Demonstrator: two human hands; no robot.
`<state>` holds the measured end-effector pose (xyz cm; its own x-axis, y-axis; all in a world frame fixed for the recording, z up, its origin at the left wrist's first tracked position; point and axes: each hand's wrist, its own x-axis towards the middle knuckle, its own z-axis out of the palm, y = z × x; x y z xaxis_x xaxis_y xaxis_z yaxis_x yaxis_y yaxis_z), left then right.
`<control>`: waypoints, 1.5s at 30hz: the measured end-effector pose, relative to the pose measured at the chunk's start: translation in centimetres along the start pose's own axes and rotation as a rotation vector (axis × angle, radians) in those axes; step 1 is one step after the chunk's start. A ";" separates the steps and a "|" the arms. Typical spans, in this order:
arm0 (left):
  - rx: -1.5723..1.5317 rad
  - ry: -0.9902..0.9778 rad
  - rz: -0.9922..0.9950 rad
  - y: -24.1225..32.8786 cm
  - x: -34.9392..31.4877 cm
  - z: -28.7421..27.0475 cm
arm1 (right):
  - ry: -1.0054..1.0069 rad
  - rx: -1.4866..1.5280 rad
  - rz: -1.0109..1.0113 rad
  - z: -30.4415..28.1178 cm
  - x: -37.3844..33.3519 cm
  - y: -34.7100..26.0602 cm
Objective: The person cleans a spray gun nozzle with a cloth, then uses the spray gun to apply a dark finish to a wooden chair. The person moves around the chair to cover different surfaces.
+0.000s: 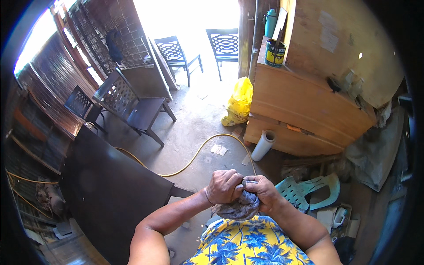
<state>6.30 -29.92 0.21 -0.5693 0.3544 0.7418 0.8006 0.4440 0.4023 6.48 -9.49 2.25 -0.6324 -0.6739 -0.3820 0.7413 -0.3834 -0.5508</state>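
In the head view, our left hand (224, 187) and right hand (264, 191) grasp a crumpled grey patterned cloth (240, 208), fingers curled into it, above our yellow-and-blue printed shirt (247, 247). A flat dark-brown table (119, 190) ends in a corner left of them; grey concrete floor (194, 115) stretches ahead, crossed by a thin yellow hose (221, 135).

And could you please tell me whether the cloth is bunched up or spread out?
Bunched up: the cloth shows as a crumpled greyish wad, its folds gathered under the left hand and right hand.
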 end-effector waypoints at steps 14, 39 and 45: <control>-0.105 0.107 -0.331 3.4 1.1 2.3 | 0.267 -1.240 -0.591 2.3 -2.5 -2.3; -2.069 0.429 -1.501 5.5 -7.4 4.0 | 0.481 -1.289 -0.744 -0.9 -3.5 -0.2; -2.235 0.480 -1.547 6.3 -9.6 5.1 | 0.375 -1.466 -0.846 -1.1 -2.4 1.6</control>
<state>15.87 -26.30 -7.12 -0.7269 0.5727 -0.3790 -0.5692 -0.8112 -0.1340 8.91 -7.79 1.51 -0.8777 -0.3530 0.3243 -0.4652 0.4644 -0.7536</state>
